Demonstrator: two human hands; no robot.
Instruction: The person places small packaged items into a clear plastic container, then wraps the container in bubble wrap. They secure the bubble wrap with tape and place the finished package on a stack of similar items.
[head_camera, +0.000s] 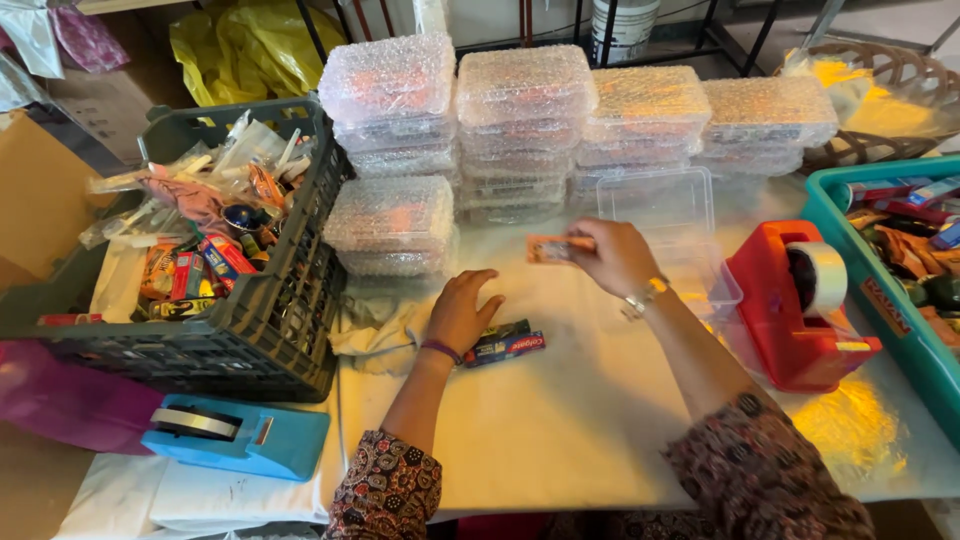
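Note:
My left hand (463, 308) rests palm-down on the white table cover (560, 410), fingers spread, holding nothing. Just to its right lies a small blue and red tube box (505, 346) with a dark packet beside it. My right hand (615, 256) is raised over the table and pinches a small orange packet (553, 248) between its fingers. A clear empty plastic box (665, 205) stands open just behind and right of that hand. Stacks of bubble-wrapped boxes (520, 120) line the back of the table.
A dark plastic crate (265, 330) full of small packets sits at the left. A blue tape dispenser (240, 435) lies below it, a red tape dispenser (800, 305) at the right. A teal tray (880, 310) of items is at the far right.

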